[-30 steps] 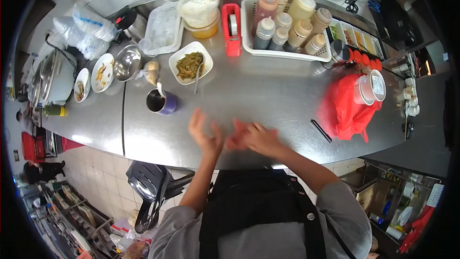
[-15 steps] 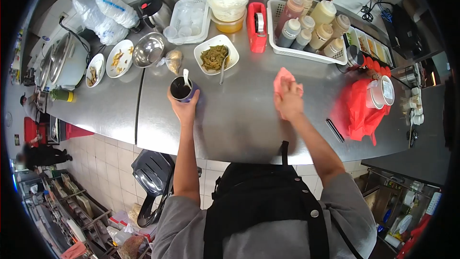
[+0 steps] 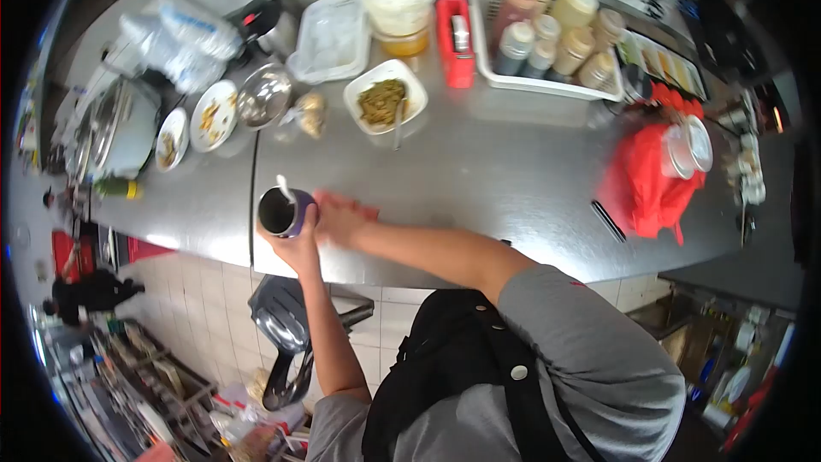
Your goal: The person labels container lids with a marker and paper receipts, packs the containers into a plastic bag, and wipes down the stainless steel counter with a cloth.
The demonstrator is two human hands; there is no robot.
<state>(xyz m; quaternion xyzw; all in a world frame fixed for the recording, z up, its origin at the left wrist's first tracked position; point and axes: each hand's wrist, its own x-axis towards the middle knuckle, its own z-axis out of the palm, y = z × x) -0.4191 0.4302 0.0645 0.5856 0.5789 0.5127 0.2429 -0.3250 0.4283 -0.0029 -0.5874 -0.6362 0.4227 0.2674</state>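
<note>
My left hand (image 3: 298, 250) is wrapped round a purple cup (image 3: 302, 213) near the counter's front edge. The cup has a dark inside, and a white spoon (image 3: 285, 187) sticks up out of it. Just right of the cup, my right hand (image 3: 342, 227) lies over a pink cloth (image 3: 369, 211) on the steel counter (image 3: 479, 171). Most of the cloth is hidden under the hand, which is slightly smeared by motion. Farther back stands a white bowl (image 3: 416, 101) of green-brown food with a metal spoon (image 3: 399, 124) in it.
Along the back are a steel bowl (image 3: 265, 96), a clear tub (image 3: 335, 34), a red dispenser (image 3: 456, 47) and a white basket (image 3: 547, 85) of sauce bottles. Two plates with scraps (image 3: 214, 115) sit left. A red bag (image 3: 654, 180) and a phone (image 3: 608, 221) lie right.
My right hand has swept the pink cloth left across the counter, up beside the cup. My left hand has brought the cup left and nearer the front edge.
</note>
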